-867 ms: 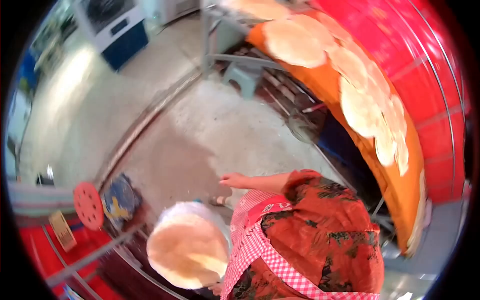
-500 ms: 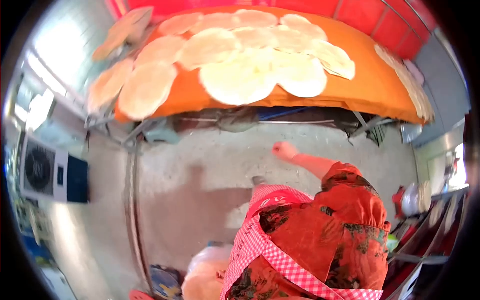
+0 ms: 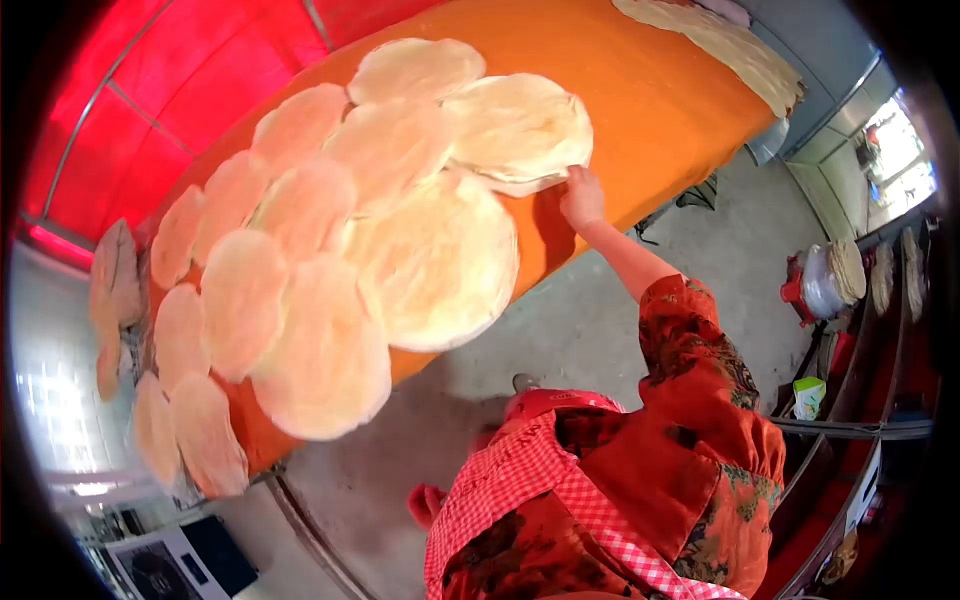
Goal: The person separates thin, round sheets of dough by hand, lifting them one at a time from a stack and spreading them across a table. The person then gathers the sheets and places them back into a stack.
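Observation:
My right hand reaches to the near edge of the orange-covered table, its fingers closed at the rim of a round flatbread. That flatbread lies on at least one more, whose edge shows beneath it. Left of my hand is a large pale flatbread, overlapping its neighbours. Several more thin rounds, such as a long-looking flatbread, cover the left part of the table. My left hand does not show.
A folded pale sheet lies at the table's far right end. Shelving runs along my right side, with a wrapped bundle on it. A white and dark machine stands on the floor at lower left.
My view has turned and come closer to the table. My right hand has gone from hanging over the floor to the rim of a flatbread at the table's edge.

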The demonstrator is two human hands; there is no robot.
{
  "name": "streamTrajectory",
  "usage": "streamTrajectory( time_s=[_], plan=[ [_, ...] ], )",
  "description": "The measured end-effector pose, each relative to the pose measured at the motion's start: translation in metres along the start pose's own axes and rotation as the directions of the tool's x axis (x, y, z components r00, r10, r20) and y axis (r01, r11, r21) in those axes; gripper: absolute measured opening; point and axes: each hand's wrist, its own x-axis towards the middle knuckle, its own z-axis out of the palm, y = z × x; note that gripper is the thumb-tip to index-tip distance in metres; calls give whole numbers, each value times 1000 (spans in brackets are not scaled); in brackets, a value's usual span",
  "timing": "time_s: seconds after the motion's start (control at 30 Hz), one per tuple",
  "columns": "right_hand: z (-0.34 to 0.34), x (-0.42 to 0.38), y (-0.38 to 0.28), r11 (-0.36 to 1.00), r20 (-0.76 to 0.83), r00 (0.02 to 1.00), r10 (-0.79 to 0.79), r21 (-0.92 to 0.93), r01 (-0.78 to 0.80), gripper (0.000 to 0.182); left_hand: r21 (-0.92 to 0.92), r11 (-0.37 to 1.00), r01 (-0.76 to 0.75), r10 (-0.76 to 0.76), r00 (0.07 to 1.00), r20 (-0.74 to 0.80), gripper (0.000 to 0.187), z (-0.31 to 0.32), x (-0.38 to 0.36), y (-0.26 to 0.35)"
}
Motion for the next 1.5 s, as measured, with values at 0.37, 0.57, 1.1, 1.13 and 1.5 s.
streamTrajectory(
  time_s=[0.37, 0.57, 1.1, 1.13, 1.5],
  plan=[
    [-2, 59, -33, 813, 238, 849, -472, -255, 524, 55, 25, 1000, 1, -20, 623, 782, 18, 324, 114, 163],
    [5, 107, -25, 864, 390, 798, -460, -10, 503, 30, 175, 861, 478, -290, 177, 941, 34, 431, 112, 161],
    [-89, 124, 80, 715, 587, 419, -693, 632, 298, 66, -285, 731, 620, -188, 584, 790, 53, 626, 19, 85],
    [-83, 125, 75, 729, 590, 454, -668, 642, 238, 65, -302, 749, 589, -205, 641, 740, 54, 633, 7, 99],
    [-59, 119, 60, 654, 482, 453, -750, 643, 399, 55, -419, 766, 488, -91, 727, 681, 51, 633, 17, 67]
  ],
)
